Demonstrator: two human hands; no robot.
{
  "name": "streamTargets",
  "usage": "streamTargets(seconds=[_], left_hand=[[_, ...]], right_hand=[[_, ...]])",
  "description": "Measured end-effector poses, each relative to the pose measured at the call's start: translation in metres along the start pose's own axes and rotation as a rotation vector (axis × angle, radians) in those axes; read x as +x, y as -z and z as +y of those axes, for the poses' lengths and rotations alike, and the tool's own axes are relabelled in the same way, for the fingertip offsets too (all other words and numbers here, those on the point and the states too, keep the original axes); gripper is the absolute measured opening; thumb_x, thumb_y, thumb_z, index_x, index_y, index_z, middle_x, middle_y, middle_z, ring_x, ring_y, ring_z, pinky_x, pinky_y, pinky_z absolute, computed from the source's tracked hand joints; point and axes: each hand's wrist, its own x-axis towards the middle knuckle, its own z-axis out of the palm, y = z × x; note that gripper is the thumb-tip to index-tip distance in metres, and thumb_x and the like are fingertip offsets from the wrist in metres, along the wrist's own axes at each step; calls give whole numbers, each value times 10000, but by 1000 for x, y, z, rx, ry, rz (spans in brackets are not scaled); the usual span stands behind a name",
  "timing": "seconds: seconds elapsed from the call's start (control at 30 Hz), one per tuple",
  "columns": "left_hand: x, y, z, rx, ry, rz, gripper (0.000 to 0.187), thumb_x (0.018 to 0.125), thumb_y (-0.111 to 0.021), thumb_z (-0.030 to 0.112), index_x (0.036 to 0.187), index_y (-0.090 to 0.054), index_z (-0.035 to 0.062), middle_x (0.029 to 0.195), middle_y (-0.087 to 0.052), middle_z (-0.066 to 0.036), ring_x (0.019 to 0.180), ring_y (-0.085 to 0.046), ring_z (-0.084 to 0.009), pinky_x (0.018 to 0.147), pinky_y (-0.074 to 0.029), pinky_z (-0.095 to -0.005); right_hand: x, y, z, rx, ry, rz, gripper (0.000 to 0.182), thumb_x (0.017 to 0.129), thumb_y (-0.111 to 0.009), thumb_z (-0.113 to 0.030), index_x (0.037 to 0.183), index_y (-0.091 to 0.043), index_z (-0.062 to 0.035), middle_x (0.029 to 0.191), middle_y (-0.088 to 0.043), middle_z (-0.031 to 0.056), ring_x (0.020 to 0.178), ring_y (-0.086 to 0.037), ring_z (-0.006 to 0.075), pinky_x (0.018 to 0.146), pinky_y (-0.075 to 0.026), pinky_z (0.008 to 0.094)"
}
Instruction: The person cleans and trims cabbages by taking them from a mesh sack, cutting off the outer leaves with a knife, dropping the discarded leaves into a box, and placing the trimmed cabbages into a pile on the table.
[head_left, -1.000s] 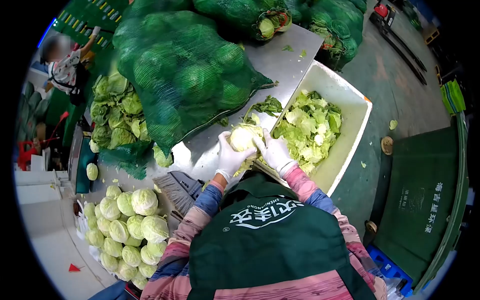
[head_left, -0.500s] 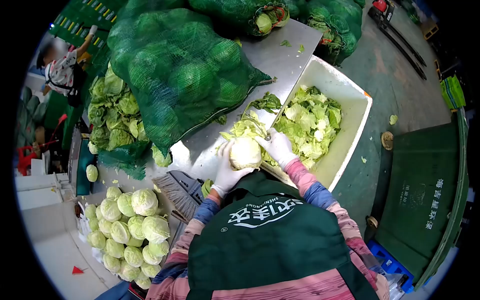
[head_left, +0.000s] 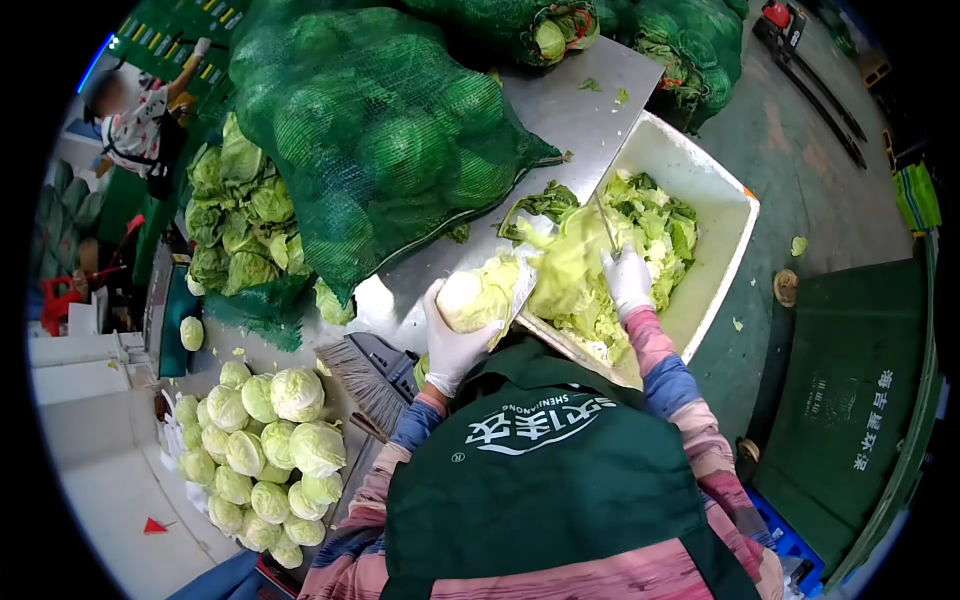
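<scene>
My left hand point(head_left: 455, 340), in a white glove, is wrapped round a pale cabbage point(head_left: 480, 296) at the near edge of the metal table point(head_left: 585, 100). Over the white foam box point(head_left: 725, 200), my gloved right hand point(head_left: 627, 280) is closed round the handle of a thin knife point(head_left: 606, 222), its blade pointing away from me. Loose leaves, blurred by motion, hang between the cabbage and the knife. Cut leaves point(head_left: 655, 235) fill much of the box.
A green net sack of cabbages point(head_left: 390, 150) lies beyond my hands. Trimmed cabbages point(head_left: 265, 450) are piled at lower left, near a brush point(head_left: 365, 380). Untrimmed ones point(head_left: 240, 205) sit left of the sack. A person point(head_left: 140, 125) stands at far left; a green bin point(head_left: 850, 400) is at right.
My right hand has moved right, away from the cabbage and over the box, and the knife now shows. Leaves have come away towards the box. The cabbage has turned in my left hand.
</scene>
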Motion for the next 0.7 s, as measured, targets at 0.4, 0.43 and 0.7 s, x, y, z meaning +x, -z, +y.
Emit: streamTargets(seconds=[0.4, 0.43, 0.7], left_hand=[[16, -18, 26, 259, -323, -50, 967, 598, -842, 88, 1366, -258, 13, 1357, -373, -159, 1244, -435, -272, 1060, -376, -373], [13, -16, 40, -27, -108, -43, 923, 625, -813, 70, 1366, -264, 22, 1347, -395, -156, 1239, -446, -271, 1049, -390, -385], [23, -4, 40, -729, 270, -138, 736, 846, -618, 365, 1437, -297, 67, 1396, -435, -96, 1284, -437, -254, 1078, -351, -410]], right_hand=[[-43, -6, -66, 750, 215, -135, 486, 768, -702, -296, 1192, -613, -76, 883, -690, 161, 817, -667, 318, 743, -514, 378], [-31, -1, -51, 554, 148, -180, 460, 760, -700, -269, 1171, -624, -77, 909, -688, 168, 824, -663, 329, 744, -515, 386], [-66, 58, -86, 1037, 356, -387, 794, 748, -780, -252, 1405, -395, -26, 1126, -603, 145, 988, -583, 156, 853, -489, 300]])
